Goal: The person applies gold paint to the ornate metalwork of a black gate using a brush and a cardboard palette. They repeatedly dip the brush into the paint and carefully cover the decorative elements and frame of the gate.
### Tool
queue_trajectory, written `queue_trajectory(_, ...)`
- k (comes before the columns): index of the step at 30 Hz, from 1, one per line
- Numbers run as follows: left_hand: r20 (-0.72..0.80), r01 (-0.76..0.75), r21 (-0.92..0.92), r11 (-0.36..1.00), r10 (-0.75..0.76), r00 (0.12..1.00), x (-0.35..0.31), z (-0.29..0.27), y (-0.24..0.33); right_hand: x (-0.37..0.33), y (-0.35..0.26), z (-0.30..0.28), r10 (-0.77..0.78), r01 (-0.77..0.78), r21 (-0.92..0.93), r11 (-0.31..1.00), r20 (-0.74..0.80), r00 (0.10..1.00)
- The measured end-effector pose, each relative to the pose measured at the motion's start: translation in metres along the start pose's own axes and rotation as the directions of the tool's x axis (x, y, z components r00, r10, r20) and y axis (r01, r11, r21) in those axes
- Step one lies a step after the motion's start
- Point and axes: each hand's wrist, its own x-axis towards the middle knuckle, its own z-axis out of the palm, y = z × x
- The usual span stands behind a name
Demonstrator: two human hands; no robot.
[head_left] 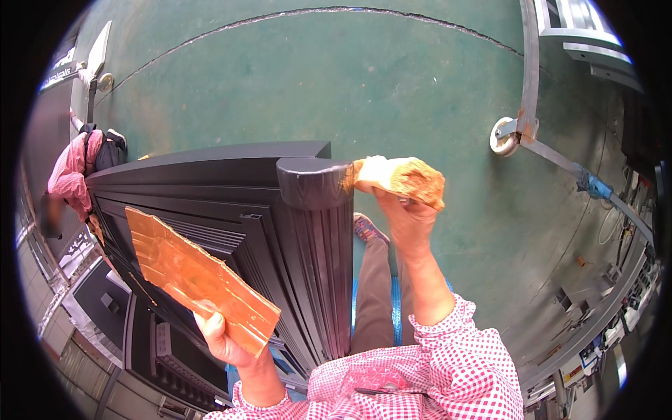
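Observation:
A flat sheet of torn brown cardboard is gripped at its lower edge by my left hand, thumb on top. It is held over a dark grey panelled door with raised mouldings. At the door's near right side runs a fluted dark column with a smooth rounded cap. My right hand is closed round a crumpled orange-and-white wad that looks like a rag or sponge. Its left end meets the right edge of the cap, where an orange smear shows. Some fingers of that hand are hidden.
Another person in a pink top bends at the door's far left end. A metal frame on a white caster stands at the right on the green floor. More dark panels lie at the lower left.

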Motion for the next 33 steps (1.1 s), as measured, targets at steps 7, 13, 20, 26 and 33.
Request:
queue_trajectory(7,0.003,0.006,0.083,0.997,-0.006,1.0,-0.004,0.007,-0.004,0.013,0.0,0.005,-0.275,0.279,-0.074,0.957,0.056,0.96)
queue_trajectory(13,-0.029,0.002,0.128,0.992,0.002,1.0,-0.005,0.006,-0.003,0.008,-0.007,0.003,0.015,-0.003,0.232,0.973,-0.048,0.999)
queue_trajectory(20,-0.057,-0.017,0.147,0.989,0.026,0.998,-0.007,0.001,-0.004,0.006,0.0,0.002,0.002,0.015,0.24,0.971,-0.069,0.998)
queue_trajectory(26,-0.08,-0.018,0.113,0.993,0.027,0.996,-0.011,-0.002,-0.006,0.01,-0.001,-0.001,-0.154,0.159,-0.041,0.986,0.09,0.984)
queue_trajectory(33,-0.067,0.003,0.106,0.994,0.005,0.998,-0.013,-0.004,0.0,0.005,-0.015,0.004,-0.381,0.442,-0.275,0.854,0.247,0.891)
